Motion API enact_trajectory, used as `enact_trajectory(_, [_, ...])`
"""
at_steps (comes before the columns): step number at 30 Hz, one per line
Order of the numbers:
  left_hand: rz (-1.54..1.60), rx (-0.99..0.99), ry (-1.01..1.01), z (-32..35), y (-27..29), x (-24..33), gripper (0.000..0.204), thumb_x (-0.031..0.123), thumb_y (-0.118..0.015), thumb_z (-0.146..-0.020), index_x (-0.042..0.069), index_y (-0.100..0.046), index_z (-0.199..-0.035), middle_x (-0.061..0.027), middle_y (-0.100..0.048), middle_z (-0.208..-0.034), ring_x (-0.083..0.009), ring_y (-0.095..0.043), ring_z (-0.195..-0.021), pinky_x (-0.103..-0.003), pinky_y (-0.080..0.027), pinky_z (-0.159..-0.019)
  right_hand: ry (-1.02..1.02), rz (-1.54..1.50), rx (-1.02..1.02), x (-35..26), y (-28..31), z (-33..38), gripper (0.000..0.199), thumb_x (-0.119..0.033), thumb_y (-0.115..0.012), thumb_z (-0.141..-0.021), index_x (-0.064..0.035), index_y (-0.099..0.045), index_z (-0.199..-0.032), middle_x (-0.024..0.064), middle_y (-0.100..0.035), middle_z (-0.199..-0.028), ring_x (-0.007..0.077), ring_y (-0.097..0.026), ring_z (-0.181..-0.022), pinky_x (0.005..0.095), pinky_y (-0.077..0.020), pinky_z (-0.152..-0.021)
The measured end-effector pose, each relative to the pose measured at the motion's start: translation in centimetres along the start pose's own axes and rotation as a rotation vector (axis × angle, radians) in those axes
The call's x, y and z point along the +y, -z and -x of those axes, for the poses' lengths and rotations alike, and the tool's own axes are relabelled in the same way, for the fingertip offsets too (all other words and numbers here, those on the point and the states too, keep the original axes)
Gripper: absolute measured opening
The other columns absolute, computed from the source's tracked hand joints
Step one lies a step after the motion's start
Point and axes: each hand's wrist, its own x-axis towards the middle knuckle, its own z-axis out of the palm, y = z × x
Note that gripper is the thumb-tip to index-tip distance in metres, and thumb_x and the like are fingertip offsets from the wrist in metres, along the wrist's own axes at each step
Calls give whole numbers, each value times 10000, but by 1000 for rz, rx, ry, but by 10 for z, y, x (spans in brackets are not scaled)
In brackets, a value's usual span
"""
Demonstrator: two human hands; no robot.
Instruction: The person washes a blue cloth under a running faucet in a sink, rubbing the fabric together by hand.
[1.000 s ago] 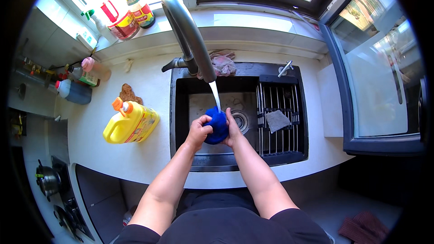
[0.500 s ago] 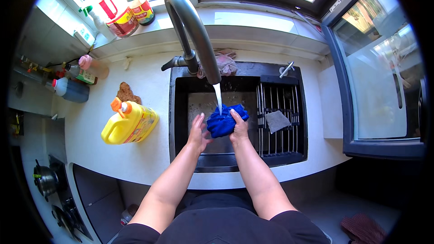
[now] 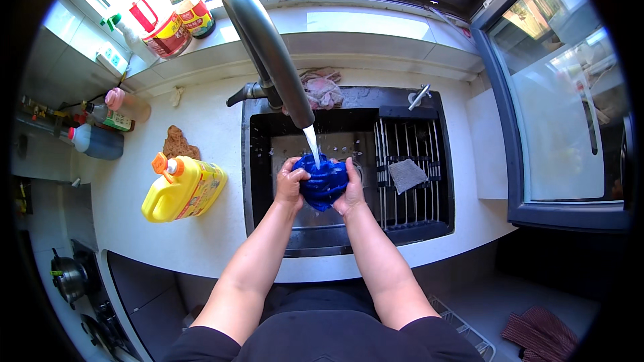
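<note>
On the counter's left edge lie dark bottles [image 3: 100,141], with a yellow jug [image 3: 182,188] on its side nearer the sink [image 3: 268,228] and a brown scrap [image 3: 177,142] behind it. Over the basin the left hand [image 3: 290,182] and the right hand [image 3: 351,189] each clench a side of a bunched blue cloth [image 3: 324,181], held under the water from the tap [image 3: 268,50]. A grey pad [image 3: 406,175] rests on the rack [image 3: 409,161] at the sink's right

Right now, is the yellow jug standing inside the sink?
No, the yellow jug lies on the white counter, left of the sink.
</note>
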Motion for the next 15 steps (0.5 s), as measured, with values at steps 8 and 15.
enact_trajectory(8, [70, -124, -54, 10, 44, 11, 333, 129, -581, -670, 102, -547, -1000, -94, -563, -1049, -237, -539, -985, -380, -396, -945, -193, 285, 11, 17, 1, -11, 456, -248, -723, -753, -92, -533, -1138, 131, -590, -1079, 287, -580, -997, 502, -480, -832])
enact_trajectory(15, [154, 130, 714, 26, 21, 19, 718, 653, -524, -778, 163, -440, -1295, -172, -327, -1392, -399, -351, -1254, -716, -140, -978, 683, 1219, -189, 19, 10, -2, 196, -49, -728, -594, -53, -611, -751, 64, -606, -895, 196, -576, -907, 317, -437, -849])
